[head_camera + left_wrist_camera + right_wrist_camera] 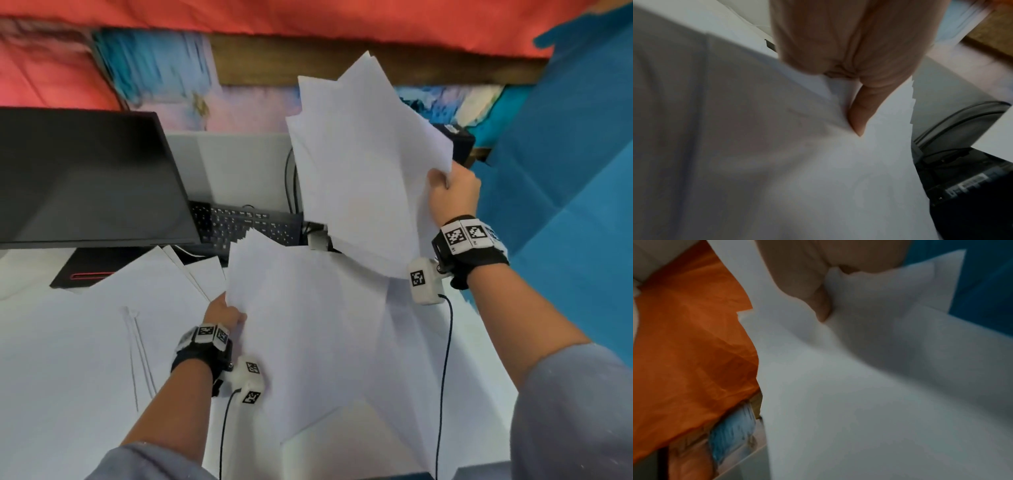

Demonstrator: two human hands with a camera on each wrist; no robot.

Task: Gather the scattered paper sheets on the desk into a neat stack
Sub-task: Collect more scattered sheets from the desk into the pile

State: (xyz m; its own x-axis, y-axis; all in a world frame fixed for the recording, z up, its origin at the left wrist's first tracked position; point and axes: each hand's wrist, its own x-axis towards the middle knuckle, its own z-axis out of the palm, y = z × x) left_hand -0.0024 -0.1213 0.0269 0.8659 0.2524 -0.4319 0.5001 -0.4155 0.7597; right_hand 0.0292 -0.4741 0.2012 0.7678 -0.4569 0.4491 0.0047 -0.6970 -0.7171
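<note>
Left hand [224, 313] pinches white paper sheets [308, 325] near black keyboard [239, 226]; right hand [454, 192] pinches raised uneven white bundle [359, 171]. Risk: loose sheets slide out, thin pinch.

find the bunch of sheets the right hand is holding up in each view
Head: raised sheets, upper centre, right hand gripping their right edge.
Right wrist: raised sheets fill the centre and right, below the thumb.
Left wrist: cannot tell; blurred.
Shared landmark: orange cloth.
</note>
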